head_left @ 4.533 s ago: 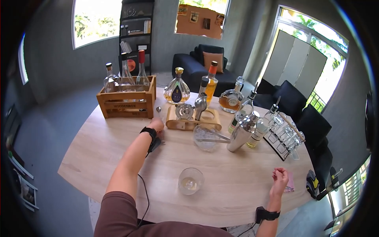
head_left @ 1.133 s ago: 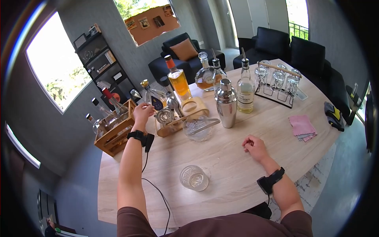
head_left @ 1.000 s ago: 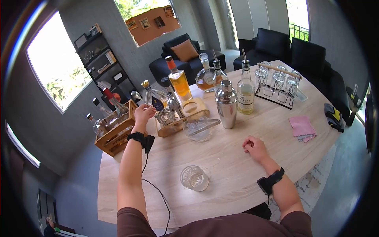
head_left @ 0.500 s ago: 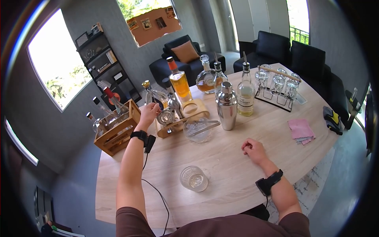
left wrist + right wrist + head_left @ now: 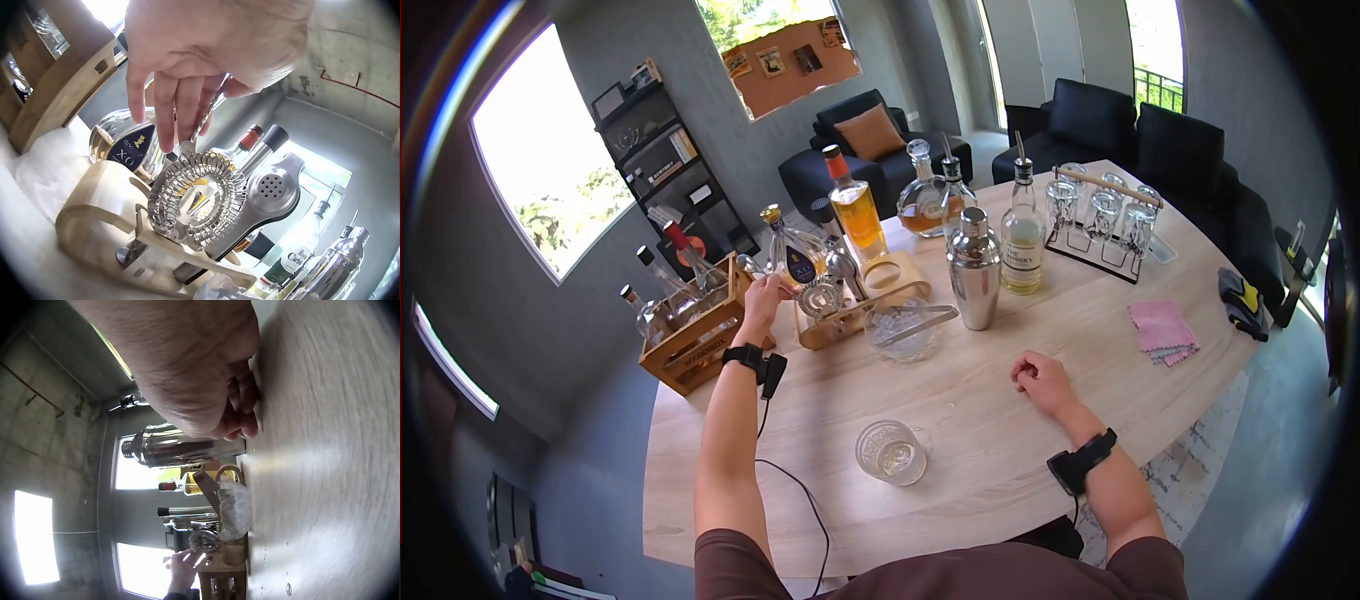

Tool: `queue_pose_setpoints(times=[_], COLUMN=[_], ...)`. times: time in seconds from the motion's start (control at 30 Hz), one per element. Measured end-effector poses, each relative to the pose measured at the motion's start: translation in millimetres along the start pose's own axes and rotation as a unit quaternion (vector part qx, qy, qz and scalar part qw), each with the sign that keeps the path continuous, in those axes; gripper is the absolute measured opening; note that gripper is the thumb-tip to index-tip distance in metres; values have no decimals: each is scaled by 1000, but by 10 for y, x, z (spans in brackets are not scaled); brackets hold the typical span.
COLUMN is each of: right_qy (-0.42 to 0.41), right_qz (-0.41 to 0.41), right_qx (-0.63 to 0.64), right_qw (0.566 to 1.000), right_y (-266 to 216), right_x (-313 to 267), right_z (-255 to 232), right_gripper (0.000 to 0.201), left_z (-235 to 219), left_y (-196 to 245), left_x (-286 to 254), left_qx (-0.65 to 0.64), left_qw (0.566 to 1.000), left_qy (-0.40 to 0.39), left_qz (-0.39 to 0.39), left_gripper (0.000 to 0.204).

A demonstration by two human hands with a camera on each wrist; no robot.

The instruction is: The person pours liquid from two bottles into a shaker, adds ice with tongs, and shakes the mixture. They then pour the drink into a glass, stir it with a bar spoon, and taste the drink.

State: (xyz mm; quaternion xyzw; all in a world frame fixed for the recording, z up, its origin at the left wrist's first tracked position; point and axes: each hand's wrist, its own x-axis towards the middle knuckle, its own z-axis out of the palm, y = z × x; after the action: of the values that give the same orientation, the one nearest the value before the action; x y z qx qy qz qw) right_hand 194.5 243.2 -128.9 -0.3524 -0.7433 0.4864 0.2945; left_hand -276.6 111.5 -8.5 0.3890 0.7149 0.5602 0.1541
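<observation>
My left hand [image 5: 765,303] is at the left end of a bamboo bar-tool stand [image 5: 810,338]. Its fingers and thumb pinch the twisted stem of a bar spoon [image 5: 205,119], which runs down behind a coil-rimmed strainer [image 5: 199,200]. In the head view the spoon's bowl [image 5: 748,265] shows above that hand. Beside the strainer, a metal citrus squeezer [image 5: 272,187] leans in the stand. Behind the fingers stands an XO bottle [image 5: 128,147]. My right hand [image 5: 1043,382] rests on the table, fingers loosely curled and holding nothing.
A wooden crate of bottles [image 5: 700,335] stands close left of my left hand. Tongs [image 5: 915,322] lie across the ice bowl [image 5: 900,345]; a shaker [image 5: 974,270] is beside it. A glass [image 5: 891,452] stands near me. Further right are a glass rack [image 5: 1100,235] and a pink cloth [image 5: 1163,328].
My left hand has gone from the table left of the stand up to the stand with the bar spoon, lately shifting slightly left. My right hand has left the pink cloth's side.
</observation>
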Motion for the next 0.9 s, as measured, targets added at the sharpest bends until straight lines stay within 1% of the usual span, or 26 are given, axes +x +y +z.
queue_pose_setpoints(times=[0.1,0.17,0.2,0.3,0.37,0.4,0.47,0.5,0.57,0.63,0.7,0.73,0.77,0.8,0.83,0.87,0.9], right_qy=[0,3,3,4,3,3,4,5,11,14,40,57,77,94,103,170,228], right_qz=[1,3,2,0,-1,-1,-1,1,7,22,11,21,20,14,16,0,-16], right_qx=[-3,-6,-9,-13,-13,-12,-9,-7,-7,33,90,79,150,219,208,238,280], right_qw=[1000,1000,1000,1000,1000,1000,1000,1000,1000,999,995,995,986,971,973,956,932], right_y=[2,-2,1,-1,-12,-23,-29,-26,-27,-10,8,-22,-63,-87,-106,-145,-185], right_x=[1,1,1,-4,-14,-20,-25,-28,-22,-24,-18,-33,-35,-25,1,37,107], right_z=[2,-3,-3,-5,-7,-10,-13,-13,-15,-33,-56,-96,-130,-213,-342,-556,-662], right_gripper=[9,9,8,8,8,8,8,8,8,8,8,8,8,8,8,8,9], left_z=[-8,-6,-5,-32,-48,-58,-78,-91,-122,-128,-60,-52,-41,1,32,167,218], left_y=[12,5,0,-75,-88,-100,-12,25,67,204,265,242,202,162,114,59,13], left_x=[-21,-19,-19,-1,-34,-64,-207,-296,-515,-877,-1294,-1488,-1682,-1873,-2067,-2304,-2523], left_qx=[31,70,70,99,176,176,177,178,38,-55,-96,-110,-124,-139,-155,-141,-114], left_qw=[1000,997,997,995,983,984,980,980,991,995,995,992,984,974,962,953,945], left_qy=[-2,6,6,13,33,33,87,85,124,79,7,-56,-117,-168,-214,-252,-284], left_qz=[-1,-21,-21,-8,28,28,28,28,29,-17,-31,-37,-42,-58,-72,-93,-115], left_gripper=[40,42,42,43,43,43,43,43,42,40,37,38,39,48,58,69,80])
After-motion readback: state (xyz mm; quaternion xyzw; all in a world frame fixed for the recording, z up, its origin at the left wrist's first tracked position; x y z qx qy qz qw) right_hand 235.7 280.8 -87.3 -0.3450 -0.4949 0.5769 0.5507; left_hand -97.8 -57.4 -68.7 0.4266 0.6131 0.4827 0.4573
